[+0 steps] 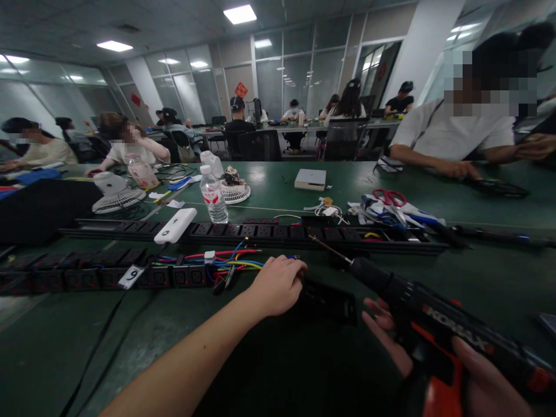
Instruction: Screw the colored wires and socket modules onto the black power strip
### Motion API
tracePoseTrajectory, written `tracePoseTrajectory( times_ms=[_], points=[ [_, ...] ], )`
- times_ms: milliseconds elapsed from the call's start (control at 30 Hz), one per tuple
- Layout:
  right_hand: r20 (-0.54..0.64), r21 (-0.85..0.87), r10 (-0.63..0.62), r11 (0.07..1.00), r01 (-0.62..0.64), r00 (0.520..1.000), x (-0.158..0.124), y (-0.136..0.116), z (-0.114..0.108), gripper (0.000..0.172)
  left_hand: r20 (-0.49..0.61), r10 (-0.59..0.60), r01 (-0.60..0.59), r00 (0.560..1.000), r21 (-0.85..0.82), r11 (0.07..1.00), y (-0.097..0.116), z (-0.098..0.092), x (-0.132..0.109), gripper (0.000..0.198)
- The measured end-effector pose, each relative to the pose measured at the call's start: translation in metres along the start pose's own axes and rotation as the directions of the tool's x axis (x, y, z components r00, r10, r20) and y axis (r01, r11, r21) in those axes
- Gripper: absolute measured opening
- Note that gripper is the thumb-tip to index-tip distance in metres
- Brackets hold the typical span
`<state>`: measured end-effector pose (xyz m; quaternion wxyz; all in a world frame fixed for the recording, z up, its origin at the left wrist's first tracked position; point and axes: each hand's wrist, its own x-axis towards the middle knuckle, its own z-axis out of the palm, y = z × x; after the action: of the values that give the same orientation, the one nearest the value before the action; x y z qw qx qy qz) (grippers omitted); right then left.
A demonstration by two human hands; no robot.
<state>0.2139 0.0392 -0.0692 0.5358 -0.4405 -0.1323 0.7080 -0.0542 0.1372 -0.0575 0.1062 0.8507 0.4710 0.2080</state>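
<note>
My right hand [434, 359] is wrapped round the grip of a black and orange cordless screwdriver [438, 324], whose long bit [330, 250] points up and left over the table. My left hand [280, 284] is closed on the end of a black power strip module [325, 298] lying on the green table [269, 347]. Coloured wires [230, 260] fan out just left of that hand, from a long black power strip [99, 277] carrying a white tag marked 9 [130, 277]. A second long black strip [269, 233] lies behind.
A water bottle [214, 197], two small white fans [113, 194], a white box [310, 179], red-handled scissors [390, 198] and a white bar [176, 226] sit farther back. A person in white [460, 133] sits across at right; other people sit at left and at far tables.
</note>
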Motion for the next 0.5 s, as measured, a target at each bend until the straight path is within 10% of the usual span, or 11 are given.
tracePoseTrajectory(
  times_ms=[200, 500],
  points=[
    [-0.091, 0.198, -0.11, 0.972, 0.126, 0.99, 0.005, -0.009, 0.05, 0.046, 0.175, 0.023, -0.045, 0.984, 0.12, 0.992, -0.001, 0.001, -0.001, 0.035],
    [-0.024, 0.159, -0.17, 0.972, 0.172, 0.985, 0.02, -0.01, 0.068, 0.051, 0.183, -0.051, 0.038, 0.982, 0.073, 0.997, -0.005, 0.007, 0.0, 0.03]
  ],
)
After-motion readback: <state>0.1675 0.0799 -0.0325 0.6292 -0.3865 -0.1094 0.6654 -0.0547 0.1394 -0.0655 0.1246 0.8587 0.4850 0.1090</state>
